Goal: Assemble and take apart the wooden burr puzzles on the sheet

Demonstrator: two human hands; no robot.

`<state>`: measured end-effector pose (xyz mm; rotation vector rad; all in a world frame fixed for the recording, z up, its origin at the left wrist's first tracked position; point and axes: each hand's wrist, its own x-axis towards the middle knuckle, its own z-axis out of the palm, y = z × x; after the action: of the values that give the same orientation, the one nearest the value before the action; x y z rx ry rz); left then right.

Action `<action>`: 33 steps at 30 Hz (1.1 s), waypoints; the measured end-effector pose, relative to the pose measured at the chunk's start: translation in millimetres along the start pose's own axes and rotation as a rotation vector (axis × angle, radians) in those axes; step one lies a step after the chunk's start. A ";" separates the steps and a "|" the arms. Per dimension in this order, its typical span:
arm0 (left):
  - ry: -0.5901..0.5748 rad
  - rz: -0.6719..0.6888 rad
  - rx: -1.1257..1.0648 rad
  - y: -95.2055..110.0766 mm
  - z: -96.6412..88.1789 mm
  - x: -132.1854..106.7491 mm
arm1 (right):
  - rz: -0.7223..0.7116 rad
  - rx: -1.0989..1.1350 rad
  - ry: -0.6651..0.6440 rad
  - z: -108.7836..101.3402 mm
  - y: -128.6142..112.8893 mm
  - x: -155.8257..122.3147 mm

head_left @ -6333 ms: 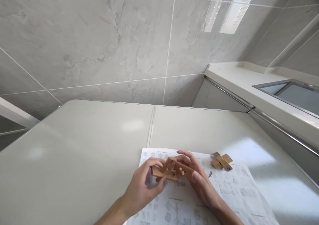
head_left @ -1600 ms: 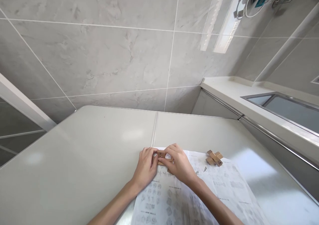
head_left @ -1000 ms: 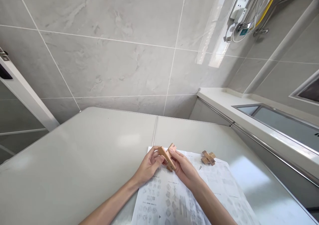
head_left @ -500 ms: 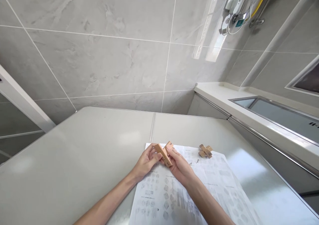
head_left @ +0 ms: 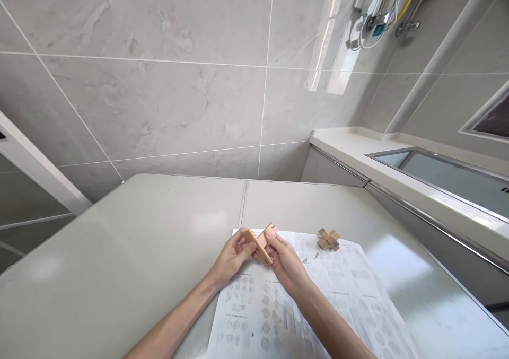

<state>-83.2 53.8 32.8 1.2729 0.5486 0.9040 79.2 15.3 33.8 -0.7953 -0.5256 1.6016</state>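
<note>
Both of my hands hold crossed wooden puzzle bars [head_left: 260,242] just above a printed instruction sheet [head_left: 338,300]. My left hand [head_left: 230,258] pinches the bar that slants down to the right. My right hand [head_left: 284,261] grips the other bar, whose end sticks up past my fingertips. A second small cluster of joined wooden pieces [head_left: 328,239] lies on the sheet's far right corner, apart from both hands.
The sheet lies on a pale grey table [head_left: 119,263] with a seam down its middle. A tiled wall rises behind it. At the right runs a white counter [head_left: 358,147] with a steel sink [head_left: 449,171]. Pipes and a fitting [head_left: 377,9] hang top right.
Earlier my hands pressed the pieces flat on the sheet; they then lifted them and hold them crossed. Over the last half second the hands barely moved; the view shifted slightly.
</note>
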 end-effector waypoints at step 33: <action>-0.001 -0.108 1.104 11.3 -4.3 43.8 | -0.424 -1.142 0.311 -74.3 -15.6 -1.9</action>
<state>-65.2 92.6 48.1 2.1876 1.1873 0.4749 144.9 9.2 -3.9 -1.5963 -1.3058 0.6595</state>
